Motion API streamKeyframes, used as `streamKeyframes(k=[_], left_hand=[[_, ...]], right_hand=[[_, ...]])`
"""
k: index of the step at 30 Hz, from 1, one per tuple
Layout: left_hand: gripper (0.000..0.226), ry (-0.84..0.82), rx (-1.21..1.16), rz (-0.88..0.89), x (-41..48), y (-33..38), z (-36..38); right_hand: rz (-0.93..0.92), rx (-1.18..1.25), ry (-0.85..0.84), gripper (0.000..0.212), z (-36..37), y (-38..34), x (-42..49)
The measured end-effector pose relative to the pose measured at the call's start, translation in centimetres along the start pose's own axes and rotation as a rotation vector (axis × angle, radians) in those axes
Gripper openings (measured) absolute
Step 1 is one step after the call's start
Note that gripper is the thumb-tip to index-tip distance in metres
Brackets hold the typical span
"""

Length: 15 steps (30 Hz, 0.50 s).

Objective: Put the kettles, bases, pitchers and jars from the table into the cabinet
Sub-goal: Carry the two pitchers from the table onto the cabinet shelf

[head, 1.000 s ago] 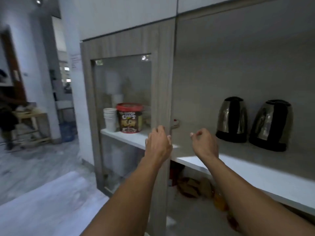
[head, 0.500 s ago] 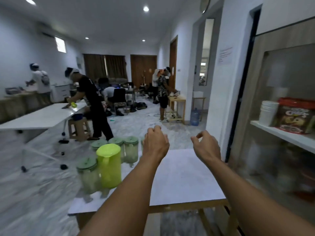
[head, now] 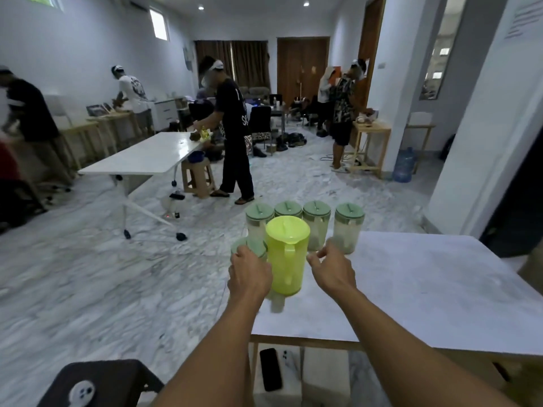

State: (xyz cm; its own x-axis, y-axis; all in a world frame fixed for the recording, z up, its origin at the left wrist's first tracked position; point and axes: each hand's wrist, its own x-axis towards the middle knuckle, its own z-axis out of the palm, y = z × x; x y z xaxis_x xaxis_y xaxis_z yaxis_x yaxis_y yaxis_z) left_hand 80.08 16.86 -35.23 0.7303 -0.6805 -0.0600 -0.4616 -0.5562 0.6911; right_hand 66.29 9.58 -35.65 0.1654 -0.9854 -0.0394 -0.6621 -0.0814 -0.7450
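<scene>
A lime-green pitcher (head: 287,254) with a lid stands near the left edge of the white table (head: 411,289), handle toward me. Behind it is a row of clear jars with pale green lids (head: 348,227), and one more jar (head: 248,248) sits at the pitcher's left, partly hidden by my left hand. My left hand (head: 249,274) hovers just left of the pitcher, fingers loosely curled, holding nothing. My right hand (head: 333,268) is just right of the pitcher, fingers apart and empty. The cabinet is out of view.
A black stool or chair (head: 97,383) is at my lower left. A phone (head: 270,373) lies under the table. Several people work around a long white table (head: 147,157) and wooden tables farther back. A white wall corner (head: 484,142) rises at the right.
My view has swung from the cabinet with two kettles, left to the table. Both empty hands have come down to either side of the green pitcher.
</scene>
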Motion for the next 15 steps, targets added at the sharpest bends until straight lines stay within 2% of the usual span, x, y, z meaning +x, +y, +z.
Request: streamKeyframes(k=[4, 7, 9, 11, 13, 15], left_hand=[[0.08, -0.134, -0.149, -0.293, 3.5, -3.4, 2.5], [0.087, -0.201, -0.235, -0.382, 6.3, -5.1, 4.5], [0.092, -0.188, -0.232, -0.404, 8.6, -6.1, 6.2], [0.083, -0.199, -0.239, -0.384, 9.4, -6.0, 6.8], [0.059, -0.221, -0.247, -0.353, 10.0, -5.3, 7.5], [0.046, -0.217, -0.272, -0.342, 10.0, -4.6, 8.0]], right_hand=[[0.111, 0.104, -0.106, 0.047, 5.2, -0.7, 4.1], [0.215, 0.196, -0.168, 0.076, 8.3, -1.3, 7.4], [0.286, 0.2, -0.192, 0.083, 9.9, -1.5, 9.4], [0.317, 0.192, -0.159, 0.076, 10.8, -1.3, 10.3], [0.329, 0.171, -0.116, 0.069, 11.4, -1.1, 11.1], [0.324, 0.164, -0.108, 0.067, 11.6, -1.0, 11.4]])
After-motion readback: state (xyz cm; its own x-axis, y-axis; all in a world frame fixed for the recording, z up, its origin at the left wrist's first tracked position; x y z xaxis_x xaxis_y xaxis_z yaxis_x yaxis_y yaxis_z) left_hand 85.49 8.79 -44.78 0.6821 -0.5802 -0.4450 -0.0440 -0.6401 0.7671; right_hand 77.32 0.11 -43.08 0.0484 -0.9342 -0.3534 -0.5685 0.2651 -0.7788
